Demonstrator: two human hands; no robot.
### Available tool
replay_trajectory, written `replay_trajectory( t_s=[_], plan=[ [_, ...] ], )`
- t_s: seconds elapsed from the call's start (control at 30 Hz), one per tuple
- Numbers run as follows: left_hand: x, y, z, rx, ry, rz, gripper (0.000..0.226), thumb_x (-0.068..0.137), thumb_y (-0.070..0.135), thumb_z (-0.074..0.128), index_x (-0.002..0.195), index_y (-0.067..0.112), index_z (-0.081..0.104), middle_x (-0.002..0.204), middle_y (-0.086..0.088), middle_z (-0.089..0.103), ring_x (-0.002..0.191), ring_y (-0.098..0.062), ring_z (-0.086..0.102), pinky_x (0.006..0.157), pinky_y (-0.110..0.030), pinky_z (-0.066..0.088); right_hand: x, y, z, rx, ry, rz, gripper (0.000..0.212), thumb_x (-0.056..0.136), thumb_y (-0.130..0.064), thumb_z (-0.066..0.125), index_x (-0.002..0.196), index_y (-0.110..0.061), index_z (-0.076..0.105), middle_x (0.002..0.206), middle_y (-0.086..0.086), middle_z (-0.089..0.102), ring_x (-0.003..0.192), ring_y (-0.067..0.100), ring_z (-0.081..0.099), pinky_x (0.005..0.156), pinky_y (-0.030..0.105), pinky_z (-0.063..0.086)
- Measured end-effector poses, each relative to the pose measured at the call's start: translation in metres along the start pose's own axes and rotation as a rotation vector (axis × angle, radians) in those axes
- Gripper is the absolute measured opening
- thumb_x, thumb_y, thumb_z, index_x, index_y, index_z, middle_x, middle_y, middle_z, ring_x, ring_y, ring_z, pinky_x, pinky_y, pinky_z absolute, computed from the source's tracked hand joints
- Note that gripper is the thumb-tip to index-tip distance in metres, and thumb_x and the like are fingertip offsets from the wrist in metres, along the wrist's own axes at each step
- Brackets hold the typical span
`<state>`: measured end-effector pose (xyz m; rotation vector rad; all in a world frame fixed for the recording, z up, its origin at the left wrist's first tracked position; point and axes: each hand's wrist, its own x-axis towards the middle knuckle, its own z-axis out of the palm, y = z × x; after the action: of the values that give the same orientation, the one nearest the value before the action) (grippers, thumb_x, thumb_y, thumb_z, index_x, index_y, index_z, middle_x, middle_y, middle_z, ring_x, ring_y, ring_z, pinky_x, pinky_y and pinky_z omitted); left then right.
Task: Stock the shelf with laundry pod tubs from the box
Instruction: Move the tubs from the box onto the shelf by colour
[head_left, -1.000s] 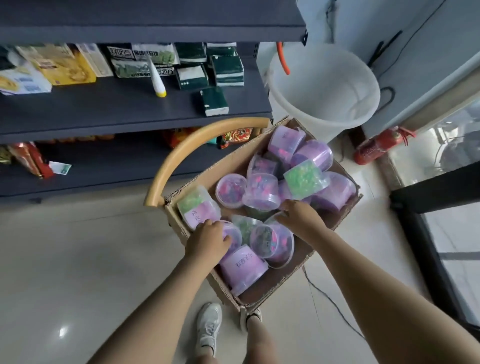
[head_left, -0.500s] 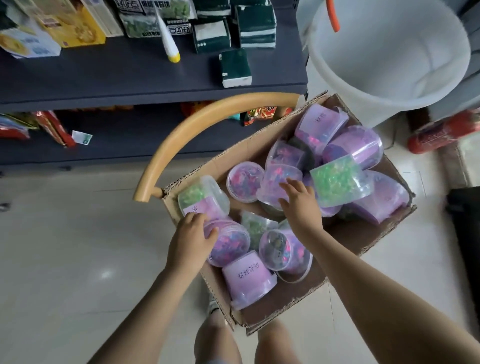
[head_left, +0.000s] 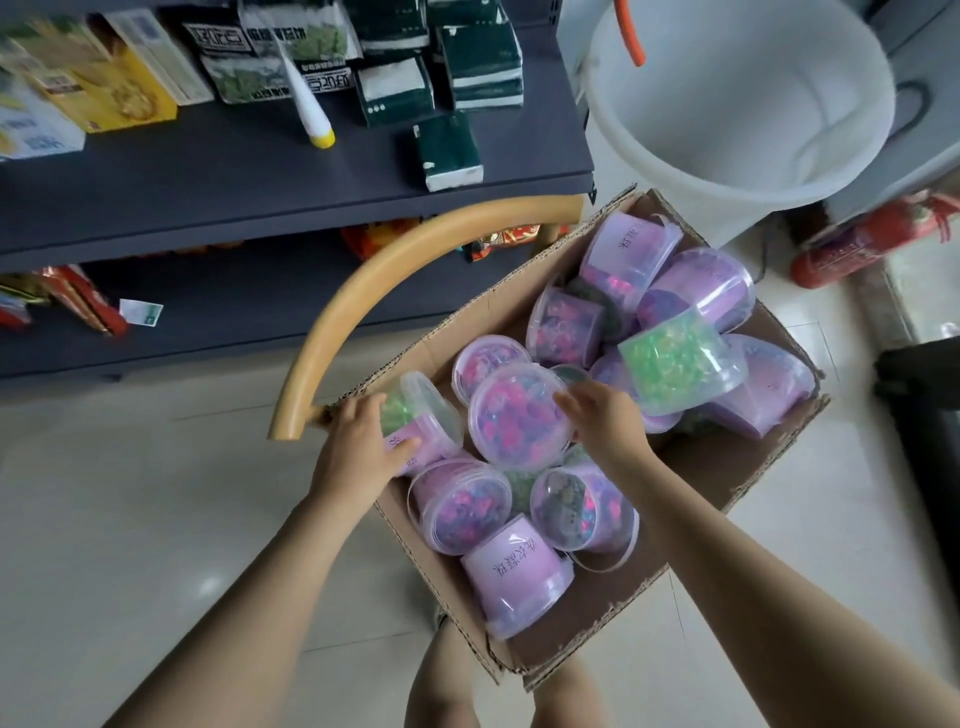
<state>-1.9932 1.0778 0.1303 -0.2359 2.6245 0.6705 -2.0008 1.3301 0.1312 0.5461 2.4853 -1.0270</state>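
two hands over box (head_left: 613, 618), left hand (head_left: 358, 457) fingers (head_left: 370, 411) round green-filled tub (head_left: 423, 415), right hand (head_left: 605, 423) seemingly gripping pink-filled tub (head_left: 511, 415)

- Cut off at the top edge: white bucket (head_left: 737, 119), stack of dark green packs (head_left: 483, 52).
- Blurred, markings unreadable: red fire extinguisher (head_left: 857, 244).
- Hidden behind the pink tub (head_left: 514, 415): thumb of the right hand (head_left: 605, 423).
- Partly covered by the left hand (head_left: 358, 452): label of the green tub (head_left: 421, 410).
- Mostly buried between neighbours in the box (head_left: 613, 618): dark tub (head_left: 519, 486), contents unclear.

Grey shelf (head_left: 208, 176) bearing tissue packs (head_left: 449, 150), cartons (head_left: 119, 88)
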Motion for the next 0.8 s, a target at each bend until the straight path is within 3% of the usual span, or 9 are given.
replay_trajectory(
  t_s=[0.1,0.13,0.2,0.3,0.37,0.43,0.57,0.7,0.8],
  plan=[
    [0.009,-0.006,0.004,0.1,-0.082,0.033,0.074,0.08,0.032,0.071,0.14,0.007,0.035,0.142,-0.013,0.037,0.131,-0.027,0.037,0.105,-0.034,0.032,-0.003,0.001,0.016,0.181,-0.056,0.146,0.031,0.094,-0.026,0.057,0.071,-0.006,0.06,0.057,0.0,0.053,0.049,0.013,0.056,0.064,0.035,0.049],
    [0.011,-0.007,0.007,0.134,-0.1,0.057,0.077,0.08,0.034,0.071,0.141,0.006,0.033,0.142,-0.013,0.036,0.131,-0.027,0.036,0.106,-0.034,0.031,-0.002,0.005,0.023,0.29,-0.058,0.199,0.032,0.093,-0.026,0.058,0.078,0.001,0.063,0.06,0.003,0.054,0.051,0.014,0.058,0.068,0.039,0.053],
    [0.014,-0.008,0.011,0.181,-0.112,0.083,0.08,0.08,0.037,0.07,0.142,0.005,0.031,0.143,-0.014,0.034,0.131,-0.029,0.035,0.107,-0.034,0.03,-0.003,0.009,0.031,0.486,-0.086,0.227,0.04,0.09,-0.028,0.062,0.101,0.01,0.064,0.072,0.008,0.056,0.057,0.012,0.06,0.07,0.034,0.057],
    [0.018,-0.012,0.015,0.229,-0.1,0.092,0.084,0.078,0.041,0.071,0.143,0.006,0.03,0.143,-0.015,0.032,0.13,-0.031,0.034,0.106,-0.036,0.029,-0.007,0.02,0.038,0.383,-0.217,0.026,0.058,0.078,-0.041,0.073,0.125,-0.01,0.06,0.104,0.003,0.063,0.079,0.005,0.063,0.081,0.028,0.054],
    [0.02,-0.014,0.017,0.268,-0.097,0.093,0.087,0.077,0.044,0.071,0.143,0.006,0.029,0.141,-0.016,0.032,0.128,-0.032,0.034,0.106,-0.036,0.029,-0.009,0.031,0.046,0.213,-0.246,-0.045,0.08,0.068,-0.049,0.079,0.138,-0.025,0.048,0.129,0.007,0.052,0.113,0.02,0.052,0.101,0.04,0.044],
    [0.021,-0.014,0.019,0.315,-0.091,0.088,0.092,0.074,0.047,0.072,0.143,0.005,0.028,0.139,-0.015,0.032,0.126,-0.031,0.034,0.105,-0.035,0.028,-0.01,0.036,0.052,0.12,-0.191,-0.045,0.092,0.066,-0.043,0.082,0.144,-0.027,0.038,0.139,0.012,0.041,0.128,0.028,0.038,0.11,0.047,0.032],
    [0.019,-0.014,0.023,0.319,-0.014,0.103,0.096,0.065,0.049,0.077,0.138,0.002,0.037,0.13,-0.016,0.039,0.12,-0.032,0.037,0.102,-0.034,0.029,-0.005,0.034,0.063,0.154,-0.066,-0.081,0.089,0.067,-0.034,0.083,0.143,-0.021,0.038,0.135,0.012,0.046,0.128,0.027,0.039,0.109,0.043,0.033],
    [0.017,-0.017,0.025,0.261,0.049,0.116,0.091,0.061,0.049,0.08,0.13,0.002,0.046,0.128,-0.02,0.044,0.119,-0.035,0.04,0.101,-0.037,0.03,-0.001,0.026,0.068,0.334,-0.077,-0.041,0.083,0.07,-0.035,0.081,0.139,-0.014,0.039,0.128,-0.003,0.052,0.119,0.013,0.049,0.102,0.031,0.04],
    [0.018,-0.017,0.027,0.244,0.049,0.136,0.088,0.063,0.049,0.079,0.127,-0.001,0.046,0.127,-0.022,0.05,0.117,-0.035,0.047,0.096,-0.039,0.035,0.004,0.023,0.072,0.425,-0.037,0.056,0.086,0.064,-0.049,0.081,0.134,-0.014,0.045,0.125,-0.003,0.057,0.113,0.013,0.056,0.101,0.035,0.045]
  ],
)
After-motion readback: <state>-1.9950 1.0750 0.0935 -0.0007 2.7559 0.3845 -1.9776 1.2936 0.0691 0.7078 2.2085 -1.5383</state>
